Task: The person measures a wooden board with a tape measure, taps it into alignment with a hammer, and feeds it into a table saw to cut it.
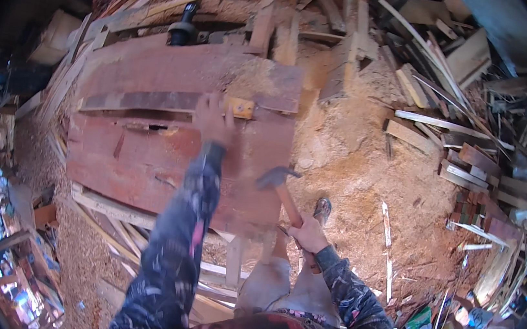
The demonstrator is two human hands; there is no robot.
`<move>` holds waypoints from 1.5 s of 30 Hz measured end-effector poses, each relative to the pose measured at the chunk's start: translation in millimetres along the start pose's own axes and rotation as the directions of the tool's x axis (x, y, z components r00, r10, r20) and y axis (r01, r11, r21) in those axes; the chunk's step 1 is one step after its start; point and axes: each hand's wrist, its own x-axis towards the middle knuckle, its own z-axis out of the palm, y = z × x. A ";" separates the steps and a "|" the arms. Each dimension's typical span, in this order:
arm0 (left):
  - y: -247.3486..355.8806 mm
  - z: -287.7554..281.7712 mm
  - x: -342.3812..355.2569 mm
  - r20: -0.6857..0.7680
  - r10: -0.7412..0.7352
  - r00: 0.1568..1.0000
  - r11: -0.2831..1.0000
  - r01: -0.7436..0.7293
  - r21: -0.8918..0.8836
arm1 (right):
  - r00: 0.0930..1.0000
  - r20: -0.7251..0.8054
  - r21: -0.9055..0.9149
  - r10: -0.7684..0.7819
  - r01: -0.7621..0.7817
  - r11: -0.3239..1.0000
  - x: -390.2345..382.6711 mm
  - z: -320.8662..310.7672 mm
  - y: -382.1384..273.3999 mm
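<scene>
The right hand (309, 236) is wrapped around a hammer (289, 205), its head by the right edge of the surface (138, 176). The blurred left hand (212, 116), grip unclear, is at a plank (147, 100), beside a yellow block (240, 108).

We distinguish a brown-handled wood-and-metal claw hammer (289, 205), a matt red-brown wooden tabletop (140, 163) and rough tan sawdust (367, 170).

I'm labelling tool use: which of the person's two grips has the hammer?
The right grip, closed around the handle of the hammer; the left grip, blurred over the reddish boards, has none.
</scene>
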 end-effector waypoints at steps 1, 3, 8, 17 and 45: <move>31.9 -6.3 -39.4 -0.013 0.016 1.000 0.998 -0.017 -0.059 | 0.999 -0.051 -0.006 0.010 -0.010 1.000 -10.6 -14.7 7.6; 46.2 -54.6 -129.0 0.209 -0.081 0.974 0.923 0.153 -0.353 | 0.975 0.010 -0.216 -0.222 0.219 0.952 -25.4 -26.8 12.0; 61.4 -193.8 -348.7 0.531 -0.434 0.727 0.819 0.564 -0.103 | 0.989 -0.055 -0.025 -0.138 0.136 0.990 -44.8 -77.1 49.7; 71.7 -185.0 -231.6 0.561 -0.575 0.596 0.755 0.651 0.082 | 0.816 -0.347 0.011 0.463 -0.490 0.872 -20.9 -250.7 115.2; 168.6 590.8 372.0 0.440 -0.526 0.728 0.848 0.410 0.337 | 0.499 -0.106 0.313 0.860 -0.804 0.506 92.9 -481.3 166.4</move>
